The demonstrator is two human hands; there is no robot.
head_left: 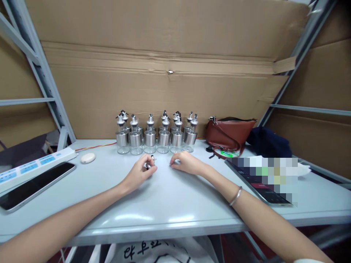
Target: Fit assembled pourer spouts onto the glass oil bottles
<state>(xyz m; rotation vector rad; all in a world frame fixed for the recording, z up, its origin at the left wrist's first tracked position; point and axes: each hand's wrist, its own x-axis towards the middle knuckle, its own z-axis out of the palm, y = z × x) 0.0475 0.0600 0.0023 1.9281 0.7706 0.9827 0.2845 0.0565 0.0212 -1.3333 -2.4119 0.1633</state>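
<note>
My left hand [141, 170] is closed around a small black-and-silver bottle pour spout [148, 166], mostly hidden by the fingers and held just above the white table. To its right, my right hand [187, 163] rests on the tabletop, fingers loosely bent and a gap beside the thumb; nothing shows in it. Behind both hands, several glass oil bottles [150, 138] with steel sleeves stand upright in two rows. Each visible top carries a silver-and-black pour spout. Neither hand touches the bottles.
A white power strip [35, 165], a black-screened phone [37, 184] and a round white case [88, 157] lie left on the table [164, 204]. At right are a brown bag [230, 133], dark cloth [270, 142] and a partly blurred tablet [255, 182]. Cardboard [170, 95] closes the back.
</note>
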